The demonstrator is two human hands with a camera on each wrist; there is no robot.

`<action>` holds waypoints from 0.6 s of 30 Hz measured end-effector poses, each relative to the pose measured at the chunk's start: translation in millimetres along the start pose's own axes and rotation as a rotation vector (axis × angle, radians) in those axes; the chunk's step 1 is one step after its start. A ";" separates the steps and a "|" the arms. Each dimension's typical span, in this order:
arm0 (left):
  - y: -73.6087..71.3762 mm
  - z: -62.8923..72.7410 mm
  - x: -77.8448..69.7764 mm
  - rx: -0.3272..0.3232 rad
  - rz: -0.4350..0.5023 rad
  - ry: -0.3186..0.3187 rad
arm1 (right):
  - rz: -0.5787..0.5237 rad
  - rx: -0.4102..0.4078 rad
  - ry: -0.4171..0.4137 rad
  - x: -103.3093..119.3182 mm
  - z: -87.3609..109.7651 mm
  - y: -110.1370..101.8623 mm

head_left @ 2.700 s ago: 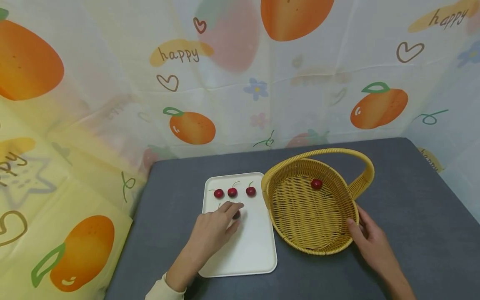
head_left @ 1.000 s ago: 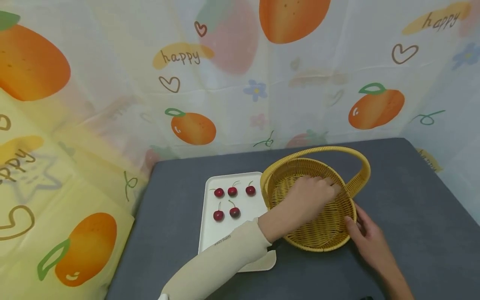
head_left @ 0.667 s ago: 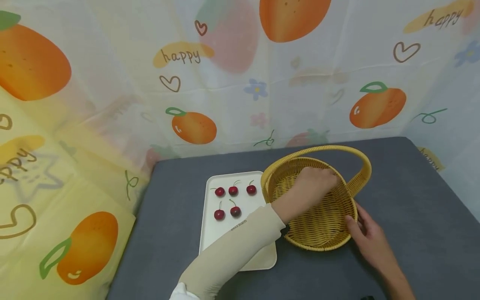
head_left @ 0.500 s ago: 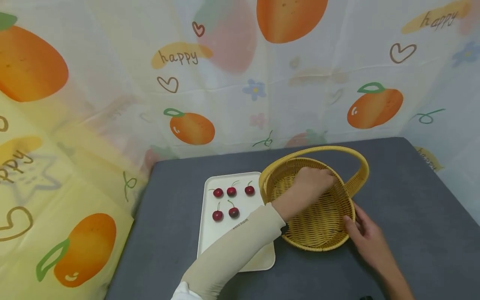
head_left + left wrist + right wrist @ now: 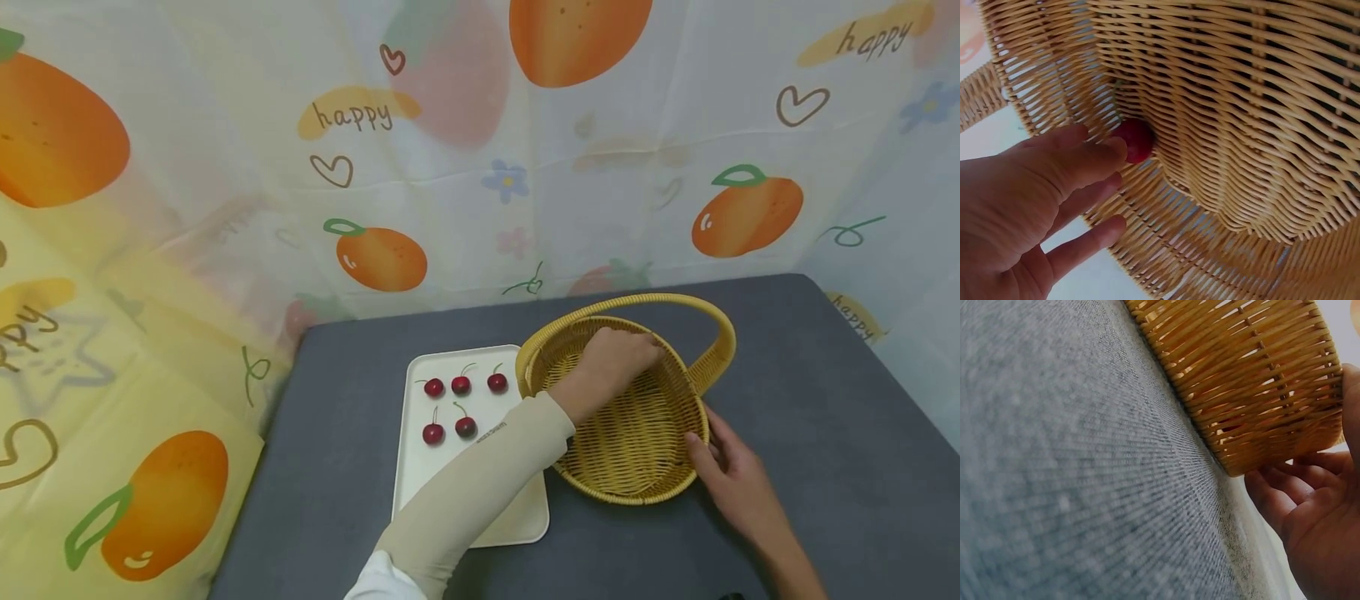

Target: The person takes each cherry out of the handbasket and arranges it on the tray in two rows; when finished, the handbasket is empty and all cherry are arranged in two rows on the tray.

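My left hand (image 5: 618,358) reaches down into the yellow wicker basket (image 5: 637,450), at its far right side. In the left wrist view, the thumb of the left hand (image 5: 1054,187) and a bent finger pinch a dark red cherry (image 5: 1139,141) beside the woven wall; the lower fingers stay spread. That cherry is hidden behind the hand in the head view. My right hand (image 5: 738,479) grips the basket's right side, thumb at the rim and fingers beneath. To the left, a white tray (image 5: 420,483) bears several stemmed cherries in two rows, one being the front-left cherry (image 5: 432,433).
The basket's tall arched handle (image 5: 645,302) rises behind the left hand. The left sleeve (image 5: 472,483) crosses over the tray's lower right part. A dark grey cloth (image 5: 337,417) covers the table, and a fruit-print curtain (image 5: 465,192) hangs behind it.
From the tray, where it was at a cherry, my left hand has moved right into the basket, leaving that cherry lying in the front row. The right hand has kept its grip on the basket.
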State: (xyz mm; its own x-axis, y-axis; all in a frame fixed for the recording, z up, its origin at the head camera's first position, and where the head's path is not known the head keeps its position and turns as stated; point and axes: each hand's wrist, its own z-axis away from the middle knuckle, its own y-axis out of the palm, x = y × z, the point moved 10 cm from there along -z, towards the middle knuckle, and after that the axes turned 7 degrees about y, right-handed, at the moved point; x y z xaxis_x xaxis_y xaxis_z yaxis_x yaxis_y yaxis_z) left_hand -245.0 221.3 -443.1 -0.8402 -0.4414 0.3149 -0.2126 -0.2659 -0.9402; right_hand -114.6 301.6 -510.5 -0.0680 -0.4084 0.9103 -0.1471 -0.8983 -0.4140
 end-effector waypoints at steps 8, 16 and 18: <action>10.1 -6.4 -1.1 0.059 -0.025 0.011 | 0.022 -0.011 0.008 -0.2 -0.3 -1.0; 17.3 -8.0 -2.5 0.091 0.033 0.012 | 0.026 0.001 0.021 -1.5 -0.9 -0.9; 17.7 -8.2 -1.4 0.082 0.056 0.004 | 0.028 0.006 0.027 -1.8 -1.1 -0.7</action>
State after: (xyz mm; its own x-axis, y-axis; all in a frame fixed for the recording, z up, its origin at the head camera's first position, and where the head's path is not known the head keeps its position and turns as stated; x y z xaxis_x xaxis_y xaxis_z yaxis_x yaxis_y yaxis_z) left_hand -251.7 224.2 -461.3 -0.8519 -0.4539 0.2613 -0.1238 -0.3102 -0.9426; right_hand -115.4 303.1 -511.9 -0.0988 -0.4293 0.8978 -0.1388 -0.8874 -0.4396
